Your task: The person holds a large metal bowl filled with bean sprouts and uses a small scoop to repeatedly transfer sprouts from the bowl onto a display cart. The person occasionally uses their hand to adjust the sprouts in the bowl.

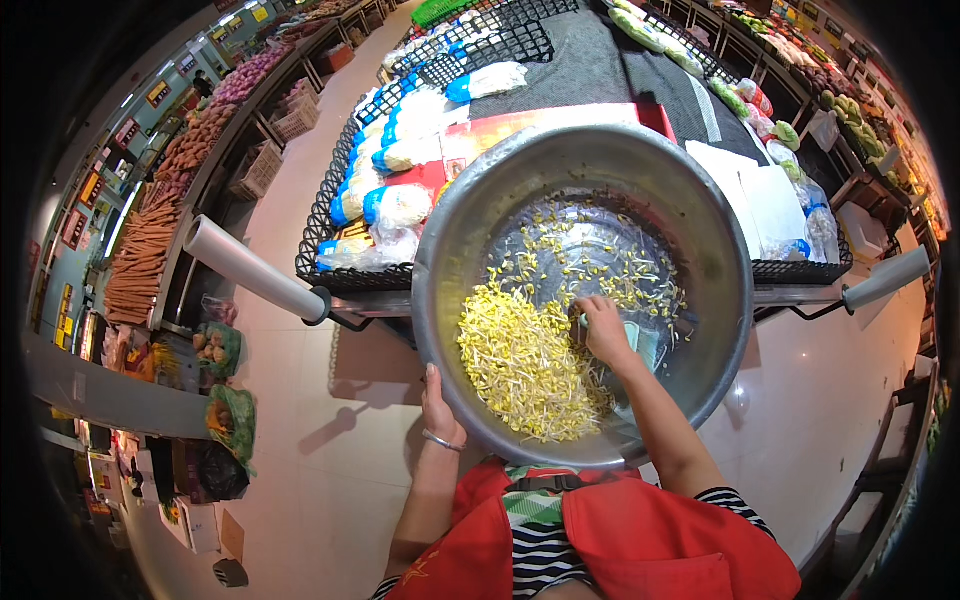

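A large round metal basin [724,225] stands before me, tilted towards me against the edge of a produce stand. Yellow bean sprouts [517,360] are heaped at its lower left, with loose ones scattered over the bottom. My right hand [602,330] is inside the basin at the heap's right edge, its fingers curled around the handle of a pale green plastic scoop [632,337]. Part of the scoop is hidden by the hand and wrist. My left hand [439,409] rests against the outside of the basin's lower left rim, thumb up; its other fingers are largely hidden.
Behind the basin, the stand holds bagged goods with blue and white wrapping [397,206], black plastic grating [487,45] and white sheets [772,202]. Plastic bag rolls [255,270] stick out at both sides. Carrots [139,255] lie on a left shelf; green net bags [232,420] are lower left.
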Demonstrator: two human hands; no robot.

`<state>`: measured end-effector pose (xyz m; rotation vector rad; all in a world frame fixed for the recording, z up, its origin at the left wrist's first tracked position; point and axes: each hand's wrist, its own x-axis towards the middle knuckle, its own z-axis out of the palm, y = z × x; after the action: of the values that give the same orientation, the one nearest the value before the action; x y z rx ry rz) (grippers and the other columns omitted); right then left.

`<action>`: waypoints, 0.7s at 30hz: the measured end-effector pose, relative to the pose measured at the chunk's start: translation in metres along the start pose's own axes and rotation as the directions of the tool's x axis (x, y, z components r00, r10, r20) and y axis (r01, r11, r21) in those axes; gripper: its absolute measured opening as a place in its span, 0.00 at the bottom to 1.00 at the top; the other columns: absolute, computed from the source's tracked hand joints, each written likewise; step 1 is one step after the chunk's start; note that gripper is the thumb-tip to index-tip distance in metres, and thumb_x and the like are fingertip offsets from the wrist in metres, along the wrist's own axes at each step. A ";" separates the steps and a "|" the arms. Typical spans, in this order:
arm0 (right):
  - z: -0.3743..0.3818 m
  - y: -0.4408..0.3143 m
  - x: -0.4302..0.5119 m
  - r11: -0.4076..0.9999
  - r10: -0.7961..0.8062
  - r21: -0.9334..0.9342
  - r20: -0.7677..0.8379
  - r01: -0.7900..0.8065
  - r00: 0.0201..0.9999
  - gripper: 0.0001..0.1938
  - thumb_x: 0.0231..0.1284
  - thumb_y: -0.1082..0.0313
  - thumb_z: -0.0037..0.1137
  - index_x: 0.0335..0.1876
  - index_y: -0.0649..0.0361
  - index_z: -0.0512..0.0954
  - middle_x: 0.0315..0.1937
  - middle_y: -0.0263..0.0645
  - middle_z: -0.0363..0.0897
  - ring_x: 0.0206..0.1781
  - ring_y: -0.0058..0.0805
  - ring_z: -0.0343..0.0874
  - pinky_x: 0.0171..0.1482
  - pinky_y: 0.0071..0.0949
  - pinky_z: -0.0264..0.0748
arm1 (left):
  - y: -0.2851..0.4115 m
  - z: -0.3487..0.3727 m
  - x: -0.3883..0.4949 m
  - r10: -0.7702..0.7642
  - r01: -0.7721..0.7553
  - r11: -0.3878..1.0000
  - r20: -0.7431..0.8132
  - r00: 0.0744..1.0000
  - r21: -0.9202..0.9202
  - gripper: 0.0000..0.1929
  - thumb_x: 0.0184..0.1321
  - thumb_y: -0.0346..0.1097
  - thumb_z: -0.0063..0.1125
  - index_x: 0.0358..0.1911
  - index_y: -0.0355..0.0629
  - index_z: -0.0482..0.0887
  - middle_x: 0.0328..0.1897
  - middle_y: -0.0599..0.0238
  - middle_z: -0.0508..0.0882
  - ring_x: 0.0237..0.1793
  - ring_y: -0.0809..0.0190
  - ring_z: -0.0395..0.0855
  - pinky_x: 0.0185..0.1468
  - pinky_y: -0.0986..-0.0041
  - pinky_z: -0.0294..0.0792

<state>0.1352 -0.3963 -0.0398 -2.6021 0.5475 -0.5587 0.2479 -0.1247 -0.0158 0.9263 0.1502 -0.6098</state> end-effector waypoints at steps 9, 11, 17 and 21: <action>0.010 -0.020 -0.004 0.993 0.049 0.104 0.015 -0.051 0.999 0.19 0.42 0.86 0.43 0.43 0.61 0.73 0.45 0.46 0.72 0.48 0.48 0.71 0.48 0.39 0.70 | 0.007 0.005 -0.004 -0.008 0.008 1.000 -0.026 1.000 -0.006 0.26 0.67 0.51 0.43 0.59 0.36 0.68 0.58 0.60 0.74 0.57 0.59 0.71 0.61 0.68 0.63; 0.013 -0.023 0.008 0.993 -0.097 0.055 -0.115 0.103 0.989 0.19 0.44 0.85 0.46 0.45 0.61 0.71 0.47 0.47 0.70 0.47 0.49 0.71 0.46 0.41 0.70 | 0.007 0.007 -0.006 0.002 -0.002 1.000 -0.027 1.000 -0.021 0.26 0.67 0.50 0.44 0.58 0.34 0.69 0.58 0.60 0.74 0.56 0.60 0.72 0.60 0.68 0.64; 0.009 -0.023 -0.017 0.985 0.165 -0.112 0.353 -0.134 0.921 0.15 0.45 0.83 0.47 0.42 0.62 0.72 0.42 0.49 0.69 0.47 0.49 0.71 0.45 0.42 0.72 | 0.006 0.005 -0.003 0.007 -0.007 0.999 -0.013 1.000 -0.032 0.26 0.67 0.50 0.44 0.58 0.34 0.68 0.58 0.59 0.74 0.56 0.60 0.72 0.60 0.68 0.64; -0.001 -0.016 -0.022 0.983 0.181 -0.046 0.252 -0.175 0.951 0.20 0.44 0.84 0.45 0.46 0.60 0.73 0.42 0.48 0.70 0.46 0.49 0.72 0.45 0.42 0.72 | 0.005 0.000 0.000 -0.009 0.010 0.999 0.012 1.000 -0.032 0.27 0.67 0.50 0.44 0.58 0.34 0.68 0.58 0.60 0.74 0.56 0.60 0.72 0.60 0.69 0.64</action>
<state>0.1207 -0.3734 -0.0375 -2.5583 0.6954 -0.1548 0.2506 -0.1226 -0.0118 0.8910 0.1538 -0.6197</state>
